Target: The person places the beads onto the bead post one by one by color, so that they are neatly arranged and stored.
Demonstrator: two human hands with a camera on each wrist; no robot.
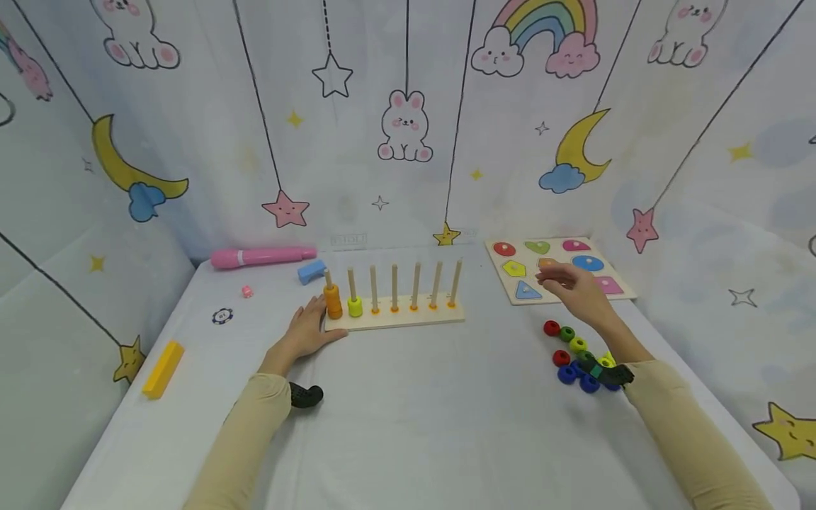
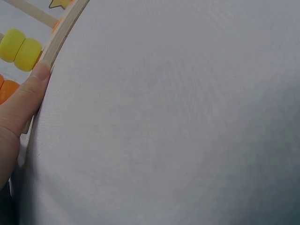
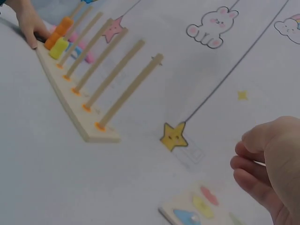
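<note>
My left hand grips the left end of a wooden peg board, its thumb along the front edge. Upright pegs stand in a row on it. The leftmost carries a stack of orange beads, and its neighbour holds two yellow beads. Over the shape puzzle hovers my right hand, fingers loosely bent. Nothing shows between its thumb and fingers in the right wrist view. Loose red, green, yellow and blue beads lie below that wrist, partly hidden by the dark wrist strap.
At the back left lie a pink toy microphone and a blue block. A small pink piece, a patterned round chip and a yellow block are along the left side. A printed cloth wall surrounds the white table.
</note>
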